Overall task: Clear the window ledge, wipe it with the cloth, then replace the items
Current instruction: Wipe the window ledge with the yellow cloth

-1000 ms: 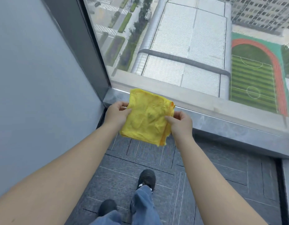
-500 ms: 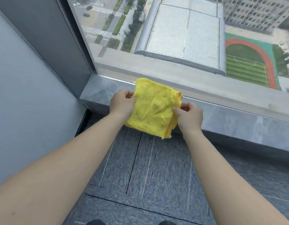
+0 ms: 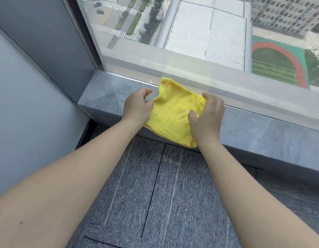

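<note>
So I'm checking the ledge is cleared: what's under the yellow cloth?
The yellow cloth lies on the grey ledge, its near edge hanging over the front. Bare ledge shows around it; the patch beneath it and both hands is covered.

Grey carpet tiles [image 3: 155, 194] cover the floor; outside the window pane [image 3: 173, 33] lies a sports field [image 3: 273, 67].

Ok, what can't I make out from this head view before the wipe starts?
- Ledge surface under the yellow cloth: covered by the cloth and both hands.
- Right end of the ledge: cut off by the frame edge, so any items there are unseen.
- Left hand fingertips: curled at the cloth's edge; its grip is unclear.
- Right hand palm side: hidden by the hand's back.
</note>
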Demonstrator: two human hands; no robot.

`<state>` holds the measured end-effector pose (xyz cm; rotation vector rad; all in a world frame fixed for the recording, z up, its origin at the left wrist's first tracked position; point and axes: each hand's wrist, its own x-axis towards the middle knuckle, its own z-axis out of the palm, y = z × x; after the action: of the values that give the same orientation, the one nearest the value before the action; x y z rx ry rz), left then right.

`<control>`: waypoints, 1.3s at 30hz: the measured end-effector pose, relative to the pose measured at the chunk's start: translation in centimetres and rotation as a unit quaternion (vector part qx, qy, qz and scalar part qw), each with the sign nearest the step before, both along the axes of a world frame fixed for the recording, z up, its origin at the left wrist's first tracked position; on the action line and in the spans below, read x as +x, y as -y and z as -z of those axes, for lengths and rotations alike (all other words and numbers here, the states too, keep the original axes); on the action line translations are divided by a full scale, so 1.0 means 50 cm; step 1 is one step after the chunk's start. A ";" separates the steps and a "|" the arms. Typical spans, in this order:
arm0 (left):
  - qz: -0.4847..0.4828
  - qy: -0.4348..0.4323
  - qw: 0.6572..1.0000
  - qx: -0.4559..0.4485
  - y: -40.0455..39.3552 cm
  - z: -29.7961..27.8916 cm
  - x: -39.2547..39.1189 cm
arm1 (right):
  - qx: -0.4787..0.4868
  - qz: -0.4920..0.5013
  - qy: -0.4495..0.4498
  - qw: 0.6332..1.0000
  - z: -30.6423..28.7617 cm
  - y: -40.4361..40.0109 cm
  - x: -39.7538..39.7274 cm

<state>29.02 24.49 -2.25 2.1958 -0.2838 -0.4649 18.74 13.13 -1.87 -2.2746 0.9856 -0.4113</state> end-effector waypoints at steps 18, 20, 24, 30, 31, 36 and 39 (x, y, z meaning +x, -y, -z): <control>-0.024 0.117 0.981 0.153 -0.149 0.045 0.030 | -0.099 -0.161 -0.292 0.938 0.076 -0.089 0.108; -0.022 0.119 0.983 0.142 -0.161 0.046 0.031 | -0.113 -0.165 -0.278 0.940 0.079 -0.103 0.119; -0.004 0.134 0.982 0.132 -0.183 0.051 0.029 | -0.154 -0.272 -0.220 0.924 0.084 -0.100 0.112; 0.018 0.150 0.979 0.139 -0.184 0.057 0.026 | -0.156 -0.308 -0.124 0.930 0.082 -0.070 0.046; 0.018 0.151 0.978 0.140 -0.186 0.058 0.028 | -0.158 -0.292 -0.152 0.931 0.080 -0.069 0.043; 0.012 0.148 0.977 0.153 -0.211 0.054 0.040 | -0.103 -0.192 -0.296 0.930 0.070 -0.096 0.090; 0.022 0.142 0.976 0.166 -0.228 0.051 0.045 | -0.075 -0.174 -0.299 0.935 0.072 -0.119 0.126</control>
<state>31.28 35.89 -4.82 2.5909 -0.4362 -0.2310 25.03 19.10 -5.48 -2.7152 0.8071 0.3974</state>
